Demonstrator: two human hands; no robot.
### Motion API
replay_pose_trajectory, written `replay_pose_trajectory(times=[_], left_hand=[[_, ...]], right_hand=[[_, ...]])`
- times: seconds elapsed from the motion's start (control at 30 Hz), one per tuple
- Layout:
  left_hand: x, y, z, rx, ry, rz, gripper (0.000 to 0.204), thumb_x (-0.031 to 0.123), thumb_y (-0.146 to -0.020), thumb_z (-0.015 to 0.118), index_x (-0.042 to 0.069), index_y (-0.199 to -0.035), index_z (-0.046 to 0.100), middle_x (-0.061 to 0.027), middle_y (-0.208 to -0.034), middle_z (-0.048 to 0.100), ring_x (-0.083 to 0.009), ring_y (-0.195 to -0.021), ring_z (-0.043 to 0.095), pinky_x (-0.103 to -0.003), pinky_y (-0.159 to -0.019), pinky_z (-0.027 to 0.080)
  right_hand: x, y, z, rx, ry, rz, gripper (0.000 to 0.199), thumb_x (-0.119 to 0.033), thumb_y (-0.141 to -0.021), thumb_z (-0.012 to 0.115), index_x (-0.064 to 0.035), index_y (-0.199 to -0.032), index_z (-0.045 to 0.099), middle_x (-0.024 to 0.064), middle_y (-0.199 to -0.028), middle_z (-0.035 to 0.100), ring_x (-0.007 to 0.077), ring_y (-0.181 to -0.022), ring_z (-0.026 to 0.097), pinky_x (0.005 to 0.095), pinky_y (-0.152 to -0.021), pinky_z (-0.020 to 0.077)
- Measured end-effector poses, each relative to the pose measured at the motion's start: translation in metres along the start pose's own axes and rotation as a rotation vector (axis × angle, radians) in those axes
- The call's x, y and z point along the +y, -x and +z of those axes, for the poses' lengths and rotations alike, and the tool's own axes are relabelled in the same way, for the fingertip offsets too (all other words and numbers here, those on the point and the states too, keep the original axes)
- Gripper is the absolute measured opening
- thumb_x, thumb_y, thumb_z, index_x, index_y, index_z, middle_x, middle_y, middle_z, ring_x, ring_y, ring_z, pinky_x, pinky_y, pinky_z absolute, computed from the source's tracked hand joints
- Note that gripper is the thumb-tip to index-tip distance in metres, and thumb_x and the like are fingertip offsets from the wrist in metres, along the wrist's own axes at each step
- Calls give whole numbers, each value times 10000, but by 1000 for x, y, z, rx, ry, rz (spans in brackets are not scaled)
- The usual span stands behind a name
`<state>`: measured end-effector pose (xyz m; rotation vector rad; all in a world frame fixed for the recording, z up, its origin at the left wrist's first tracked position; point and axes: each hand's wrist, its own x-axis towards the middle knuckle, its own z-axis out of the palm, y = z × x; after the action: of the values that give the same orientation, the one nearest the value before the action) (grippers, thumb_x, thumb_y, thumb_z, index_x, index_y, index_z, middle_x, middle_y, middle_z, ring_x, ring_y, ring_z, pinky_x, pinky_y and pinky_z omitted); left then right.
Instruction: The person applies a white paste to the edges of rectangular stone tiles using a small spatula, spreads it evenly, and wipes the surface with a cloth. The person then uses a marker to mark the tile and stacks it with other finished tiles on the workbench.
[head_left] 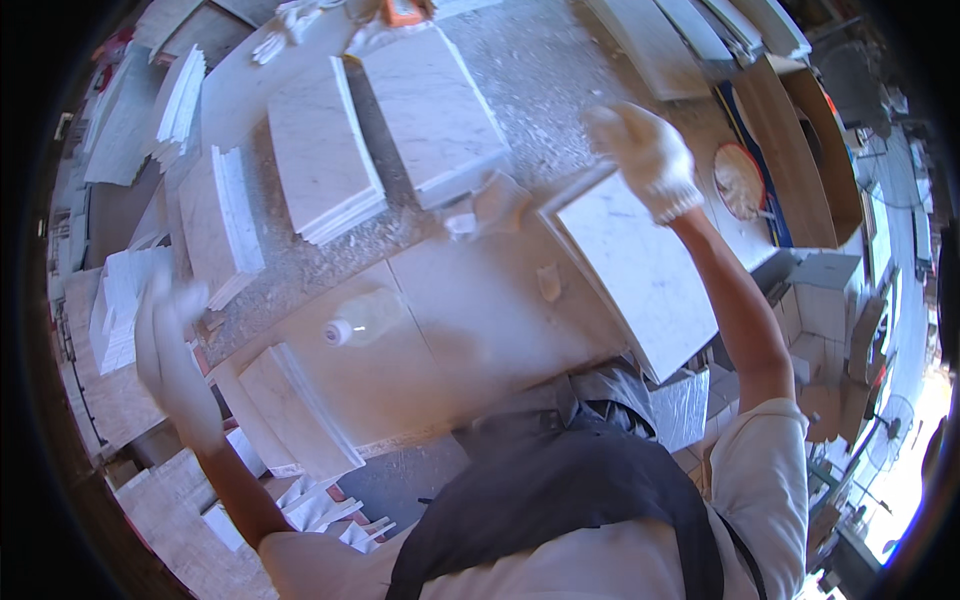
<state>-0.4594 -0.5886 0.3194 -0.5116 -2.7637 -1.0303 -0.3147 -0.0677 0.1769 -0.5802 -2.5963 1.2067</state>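
Observation:
My right hand, in a white work glove, is raised over the far corner of a white marble tile and touches its top edge; the grip itself is blurred. That tile lies tilted at the right end of a pale stone worktop. My left hand, also gloved and blurred, is out at the left with its fingers spread, holding nothing, close to stacked tiles. A clear plastic bottle lies on its side on the worktop between my hands.
Stacks of white marble tiles lie on the gritty far part of the bench. More tiles lean at the near left edge. A crumpled rag lies mid-bench. A round disc and wooden boards are at the right.

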Motion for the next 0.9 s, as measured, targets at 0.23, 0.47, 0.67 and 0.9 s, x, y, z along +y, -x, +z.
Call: replay_pose_trajectory(times=[0.23, 0.47, 0.67, 0.9], left_hand=[[113, 138, 158, -532, 280, 44, 340, 135, -932, 723, -3, -1240, 687, -178, -1258, 689, -315, -1219, 640, -404, -1083, 471], [216, 216, 344, -562, 241, 986, 522, 328, -962, 647, 111, -1426, 549, -134, -1496, 529, -334, -1403, 476, -528, -1140, 362], [201, 124, 432, -500, -375, 967, 665, 642, -1036, 326, 252, -1566, 423, -53, -1650, 376, -320, -1555, 255, -588, -1259, 25], [230, 85, 455, -498, -667, 641, 749, 668, -1029, 241, 197, -1602, 351, -101, -1684, 289, -301, -1577, 181, -521, -1283, 20]], right_hand=[[111, 218, -44, 62, 392, 398, 515, -390, -1047, 549, -89, -1465, 543, 181, -1429, 607, 345, -1288, 605, 387, -1085, 458], [162, 248, -49, 275, -59, 459, 509, -434, -1068, 496, -93, -1433, 595, 143, -1262, 721, 233, -1184, 677, 357, -1022, 489], [168, 261, -52, 177, -210, 273, 442, -291, -1092, 486, -13, -1421, 589, 150, -1371, 663, 217, -1258, 621, 345, -1086, 451], [210, 281, -72, 72, -726, 325, 462, -257, -1070, 551, 14, -1444, 551, 170, -1346, 663, 212, -1176, 654, 332, -980, 529]])
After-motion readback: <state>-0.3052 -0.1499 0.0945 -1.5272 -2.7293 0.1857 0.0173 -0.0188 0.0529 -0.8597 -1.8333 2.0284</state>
